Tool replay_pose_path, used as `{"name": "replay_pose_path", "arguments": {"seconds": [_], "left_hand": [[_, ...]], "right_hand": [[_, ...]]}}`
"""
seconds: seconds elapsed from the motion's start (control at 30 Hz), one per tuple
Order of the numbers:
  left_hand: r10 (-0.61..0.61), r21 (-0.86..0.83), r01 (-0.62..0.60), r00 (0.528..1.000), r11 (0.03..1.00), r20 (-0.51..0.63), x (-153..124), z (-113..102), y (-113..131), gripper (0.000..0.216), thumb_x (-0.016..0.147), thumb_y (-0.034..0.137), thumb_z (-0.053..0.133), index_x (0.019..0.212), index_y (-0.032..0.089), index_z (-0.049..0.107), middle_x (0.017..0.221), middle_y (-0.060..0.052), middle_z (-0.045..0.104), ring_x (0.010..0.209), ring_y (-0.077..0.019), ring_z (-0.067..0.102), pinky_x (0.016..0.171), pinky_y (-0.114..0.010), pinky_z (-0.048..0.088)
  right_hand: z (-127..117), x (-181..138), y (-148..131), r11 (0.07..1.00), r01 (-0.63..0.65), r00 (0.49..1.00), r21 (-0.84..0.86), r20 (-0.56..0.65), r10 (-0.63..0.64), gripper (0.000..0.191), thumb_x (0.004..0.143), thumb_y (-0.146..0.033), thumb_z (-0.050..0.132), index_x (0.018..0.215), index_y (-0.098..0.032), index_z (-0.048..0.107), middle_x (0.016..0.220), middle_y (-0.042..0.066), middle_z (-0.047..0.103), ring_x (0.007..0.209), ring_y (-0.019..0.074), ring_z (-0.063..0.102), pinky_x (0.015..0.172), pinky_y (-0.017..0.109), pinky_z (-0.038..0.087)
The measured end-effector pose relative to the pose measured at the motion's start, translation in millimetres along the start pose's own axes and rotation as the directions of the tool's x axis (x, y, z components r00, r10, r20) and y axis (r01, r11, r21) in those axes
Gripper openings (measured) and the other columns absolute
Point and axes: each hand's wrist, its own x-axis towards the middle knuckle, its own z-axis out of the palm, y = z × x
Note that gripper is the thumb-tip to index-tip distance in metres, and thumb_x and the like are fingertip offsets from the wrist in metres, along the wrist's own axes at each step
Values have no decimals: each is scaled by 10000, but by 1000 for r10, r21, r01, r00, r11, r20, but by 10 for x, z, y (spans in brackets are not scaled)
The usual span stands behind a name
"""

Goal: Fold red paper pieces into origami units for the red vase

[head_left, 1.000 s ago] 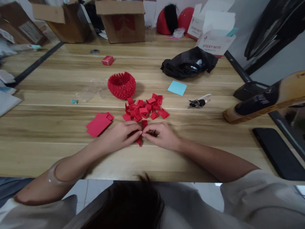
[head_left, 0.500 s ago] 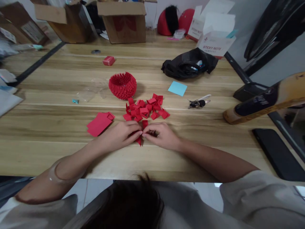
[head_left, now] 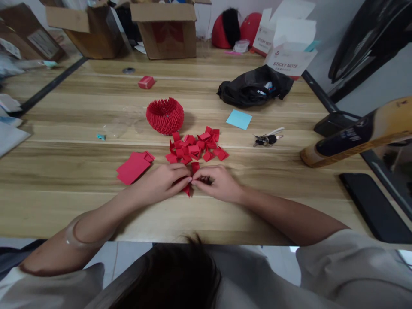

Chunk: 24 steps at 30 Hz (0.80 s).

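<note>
My left hand point(head_left: 172, 180) and my right hand point(head_left: 217, 182) meet at the fingertips near the table's front. Between them they pinch a red paper piece point(head_left: 187, 190), whose pointed end sticks out below the fingers; the rest is hidden. Another bit of red paper point(head_left: 195, 166) shows just beyond my fingertips. A loose pile of folded red paper pieces point(head_left: 195, 148) lies just past my hands. Left of it is a small stack of flat red paper slips point(head_left: 133, 167). Behind the pile stands a round red bowl of interlocked folded paper point(head_left: 165, 122).
A small red packet point(head_left: 146, 82), a blue sticky note point(head_left: 238, 119), keys point(head_left: 268, 139) and a black plastic bag point(head_left: 254, 90) lie farther back. At right are a bottle point(head_left: 347, 141) and a black phone point(head_left: 376, 208). Cardboard boxes point(head_left: 170, 40) line the back.
Both hands keep the same pinch on the red paper, with hardly any movement. The whole view has shifted very slightly; the objects on the table stay in place.
</note>
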Motion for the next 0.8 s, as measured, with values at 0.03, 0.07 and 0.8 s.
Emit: {"name": "replay_pose_path", "arguments": {"seconds": [0.03, 0.07, 0.8], "left_hand": [[2, 0, -2, 1000, 1000, -1, 0, 1, -1, 299, 936, 290, 377, 897, 149, 638, 863, -64, 621, 740, -150, 593, 670, -249, 447], [3, 0, -3, 1000, 1000, -2, -1, 2, -3, 299, 935, 292, 377, 899, 148, 637, 862, -64, 622, 740, -151, 594, 671, -250, 448], [-6, 9, 6, 1000, 1000, 9, -3, 3, -2, 304, 939, 294, 370, 904, 146, 633, 872, -73, 614, 751, -158, 594, 684, -257, 461]], "right_hand": [[1, 0, 0, 1000, -3, 1000, -3, 2, 3, 115, 820, -163, 567, 747, -149, 655, 698, 10, 665, 609, 89, 552, 601, 191, 406], [2, 1, 1, 1000, -3, 1000, -5, 2, 3, 114, 819, -162, 568, 748, -149, 656, 698, 9, 665, 609, 88, 551, 601, 191, 406], [-5, -2, -4, 1000, 8, 1000, -7, 4, -8, 124, 825, -168, 557, 749, -144, 651, 695, 11, 661, 610, 91, 548, 605, 193, 401]]}}
